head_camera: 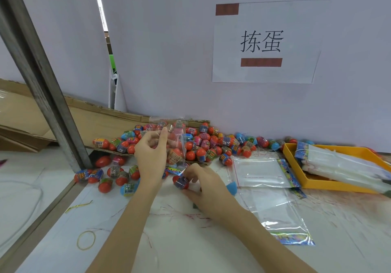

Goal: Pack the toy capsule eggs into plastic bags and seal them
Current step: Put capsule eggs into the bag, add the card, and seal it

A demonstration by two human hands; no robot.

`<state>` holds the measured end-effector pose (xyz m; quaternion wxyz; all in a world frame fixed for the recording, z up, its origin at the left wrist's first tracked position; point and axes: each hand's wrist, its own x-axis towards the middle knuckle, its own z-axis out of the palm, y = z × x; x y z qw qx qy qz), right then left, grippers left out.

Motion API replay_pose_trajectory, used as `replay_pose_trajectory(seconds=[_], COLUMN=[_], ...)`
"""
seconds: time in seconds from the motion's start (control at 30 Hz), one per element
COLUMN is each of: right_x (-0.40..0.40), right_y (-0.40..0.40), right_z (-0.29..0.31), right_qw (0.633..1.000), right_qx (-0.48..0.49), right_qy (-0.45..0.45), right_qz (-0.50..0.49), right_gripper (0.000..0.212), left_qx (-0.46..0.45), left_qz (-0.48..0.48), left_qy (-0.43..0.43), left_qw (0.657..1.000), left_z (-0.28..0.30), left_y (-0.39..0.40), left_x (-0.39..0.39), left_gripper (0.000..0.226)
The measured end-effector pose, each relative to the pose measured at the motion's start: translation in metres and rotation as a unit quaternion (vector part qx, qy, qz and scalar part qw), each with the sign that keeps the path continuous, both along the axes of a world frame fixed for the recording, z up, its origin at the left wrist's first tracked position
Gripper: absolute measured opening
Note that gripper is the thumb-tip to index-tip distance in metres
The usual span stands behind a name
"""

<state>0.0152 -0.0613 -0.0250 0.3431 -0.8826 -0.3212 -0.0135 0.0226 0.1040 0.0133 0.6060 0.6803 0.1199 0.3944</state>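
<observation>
My left hand point(150, 156) holds up a clear plastic bag point(176, 145) with several capsule eggs inside it, fingers pinching its upper edge. Just below the bag, my right hand point(204, 186) grips a red and blue capsule egg point(181, 182) against the table. A heap of red, blue and pink capsule eggs point(211, 143) lies behind my hands along the wall. More loose eggs point(118, 177) sit to the left. A blue egg half point(231, 188) peeks out beside my right hand.
Empty clear bags with colourful headers point(262, 172) lie flat to the right, another bag point(283, 215) nearer me. An orange tray point(296, 167) with stacked bags stands at far right. A metal post point(42, 78) and cardboard point(25, 111) are on the left. A rubber band point(86, 240) lies near me.
</observation>
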Motion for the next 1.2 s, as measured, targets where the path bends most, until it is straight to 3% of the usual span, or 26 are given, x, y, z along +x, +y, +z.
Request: replay_pose_trajectory(seconds=[0.17, 0.33, 0.43, 0.6, 0.67, 0.83, 0.97, 1.07, 1.2], right_x=[0.006, 0.01, 0.015, 0.017, 0.017, 0.021, 0.025, 0.029, 0.035], right_y=[-0.015, -0.035, -0.046, -0.05, -0.05, -0.052, -0.053, -0.057, -0.063], right_z=[0.007, 0.034, 0.044, 0.051, 0.05, 0.048, 0.041, 0.04, 0.037], right_qw=[0.993, 0.939, 0.923, 0.925, 0.935, 0.952, 0.953, 0.95, 0.95], right_qx=[0.098, 0.329, 0.372, 0.37, 0.335, 0.247, 0.213, 0.213, 0.14], right_qy=[-0.009, 0.013, 0.003, -0.004, -0.05, -0.122, -0.156, -0.154, -0.217], right_qz=[-0.066, -0.097, -0.097, -0.09, -0.108, -0.134, -0.147, -0.168, -0.173], right_gripper=[0.024, 0.033, 0.029, 0.025, 0.019, 0.029, 0.034, 0.036, 0.033], left_qx=[0.027, 0.068, 0.104, 0.177, 0.189, 0.213, 0.258, 0.301, 0.298], left_qz=[-0.007, -0.071, -0.113, -0.161, -0.177, -0.217, -0.29, -0.293, -0.289], left_qy=[0.011, 0.02, 0.026, -0.001, -0.008, 0.019, 0.043, 0.058, 0.056], left_qw=[1.0, 0.995, 0.988, 0.971, 0.966, 0.952, 0.921, 0.906, 0.908], left_z=[0.0, -0.002, -0.003, -0.007, -0.009, -0.014, -0.016, -0.017, -0.019], left_y=[-0.001, -0.012, -0.026, -0.044, -0.046, -0.048, -0.047, -0.045, -0.04], left_x=[0.001, -0.001, -0.002, -0.009, -0.01, -0.008, -0.009, -0.008, -0.005], left_gripper=[0.034, 0.031, 0.029, 0.012, 0.01, 0.032, 0.044, 0.059, 0.062])
